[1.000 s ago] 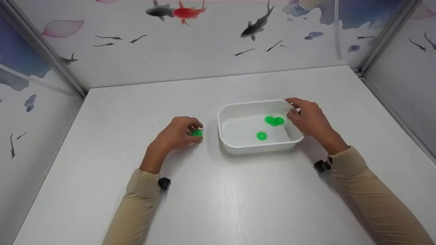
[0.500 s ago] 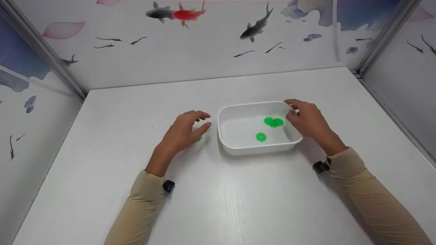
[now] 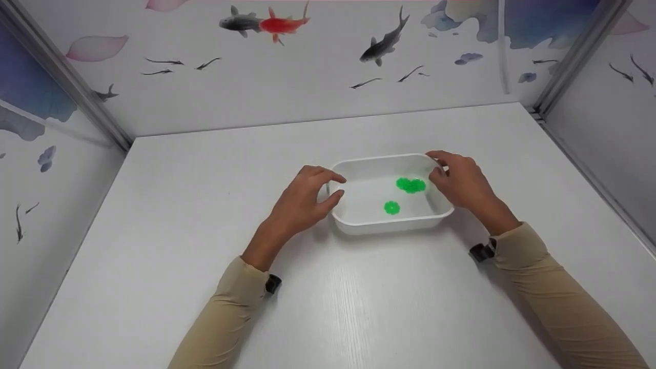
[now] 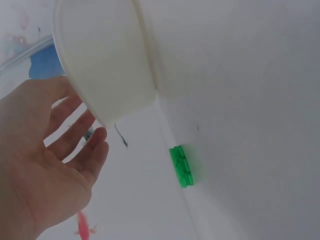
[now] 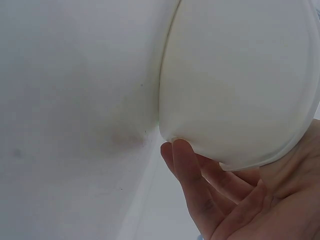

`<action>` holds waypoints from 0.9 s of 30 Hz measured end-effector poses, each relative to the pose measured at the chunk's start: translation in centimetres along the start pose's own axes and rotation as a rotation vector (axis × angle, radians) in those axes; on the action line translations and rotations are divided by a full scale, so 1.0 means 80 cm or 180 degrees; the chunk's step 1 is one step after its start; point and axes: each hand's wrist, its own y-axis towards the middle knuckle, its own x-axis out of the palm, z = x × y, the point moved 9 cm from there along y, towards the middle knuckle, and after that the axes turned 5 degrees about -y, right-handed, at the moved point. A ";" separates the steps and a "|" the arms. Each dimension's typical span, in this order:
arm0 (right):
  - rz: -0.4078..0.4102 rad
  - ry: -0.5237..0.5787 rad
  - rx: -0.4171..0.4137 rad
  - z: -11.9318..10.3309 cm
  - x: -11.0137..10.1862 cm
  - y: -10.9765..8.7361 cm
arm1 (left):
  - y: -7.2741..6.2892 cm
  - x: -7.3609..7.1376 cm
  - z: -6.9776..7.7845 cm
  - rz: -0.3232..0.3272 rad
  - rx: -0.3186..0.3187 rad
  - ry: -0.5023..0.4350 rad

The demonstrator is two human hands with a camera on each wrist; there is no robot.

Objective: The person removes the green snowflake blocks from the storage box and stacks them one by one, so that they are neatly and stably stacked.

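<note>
A white plastic tub [image 3: 394, 226] stands on the table. On its floor lie a cluster of overlapping green flower-shaped discs [image 3: 411, 185] and one single green disc [image 3: 392, 207]. My right hand [image 3: 464, 182] grips the tub's right end at the far corner, thumb inside and fingers along the outer wall. At the left end, my left hand [image 3: 303, 201] has thumb and index finger parted over the rim, with nothing between them. In the left wrist view a small green stack of discs [image 4: 181, 166] sits on the table beside the tub; the left hand hides it in the head view.
A white table [image 3: 348, 297] carries the tub. Behind it rises a white panel [image 3: 307, 87] printed with fish, and further printed panels stand at both sides with grey metal posts [image 3: 97, 97] at the corners.
My left hand has let go of the green discs left of the tub and moved right to the tub's left rim. The right hand keeps its hold on the tub.
</note>
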 end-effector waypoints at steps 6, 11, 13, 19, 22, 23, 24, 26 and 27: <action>-0.0017 0.0018 0.0021 0.001 0.002 0.000 | 0.010 0.013 0.020 0.0079 0.0205 0.0100; -0.0002 0.0014 0.0010 0.001 0.001 0.001 | 0.021 0.030 0.033 -0.0085 0.0187 -0.0041; -0.0008 0.0009 0.0027 0.002 0.001 0.000 | 0.027 0.038 0.038 -0.0154 0.0160 -0.0089; -0.0038 0.0011 0.0079 0.002 0.002 0.002 | 0.047 0.058 0.052 -0.0282 0.0202 -0.0160; -0.0023 0.0008 0.0054 0.002 0.001 0.003 | 0.057 0.066 0.059 -0.0323 0.0286 -0.0212; -0.0024 0.0007 0.0038 0.002 0.001 0.003 | 0.061 0.069 0.061 -0.0345 0.0303 -0.0238; -0.0022 0.0008 0.0029 0.002 0.001 0.004 | 0.064 0.072 0.063 -0.0370 0.0315 -0.0269; -0.0026 0.0011 0.0029 0.002 0.001 0.004 | 0.069 0.077 0.066 -0.0422 0.0321 -0.0349; -0.0036 0.0010 0.0032 0.003 0.002 0.004 | 0.071 0.079 0.067 -0.0445 0.0316 -0.0377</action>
